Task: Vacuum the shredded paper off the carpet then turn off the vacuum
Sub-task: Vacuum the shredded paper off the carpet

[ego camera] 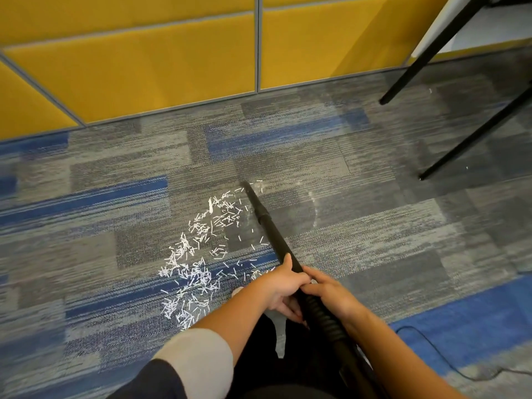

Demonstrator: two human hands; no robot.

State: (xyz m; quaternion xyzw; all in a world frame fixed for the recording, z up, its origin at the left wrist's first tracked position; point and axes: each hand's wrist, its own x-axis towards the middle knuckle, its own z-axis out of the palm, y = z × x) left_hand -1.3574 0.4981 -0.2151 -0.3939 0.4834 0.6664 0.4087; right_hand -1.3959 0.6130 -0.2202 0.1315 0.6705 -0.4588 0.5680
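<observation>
The carpet (374, 226), patterned in grey and blue strips, fills most of the view. Yellow padded wall panels (144, 67), divided by grey framing strips, bound it along the far edge. Two black table legs (475, 133) slant down to the carpet at the upper right.

The vacuum tube (270, 226), black and rigid, runs diagonally from the lower centre up toward the middle of the floor. Its narrow nozzle tip (246, 185) meets the carpet at the far end of the paper scatter. The tube joins a ribbed black hose (319, 312) at its near end.

The shredded paper (195, 260) lies as short white strips in a loose band on the carpet, left of the tube. The band extends from beside the nozzle tip back toward the person. It is densest at the near end; a few single strips lie beside and under the tube.

The left hand (280, 286) grasps the tube, thumb laid along its upper side and fingers wrapped beneath. The right hand (328, 289) grasps the tube just behind, at the hose joint, touching the left hand.

A thin black cord (431, 349) trails across the blue carpet at the lower right.
</observation>
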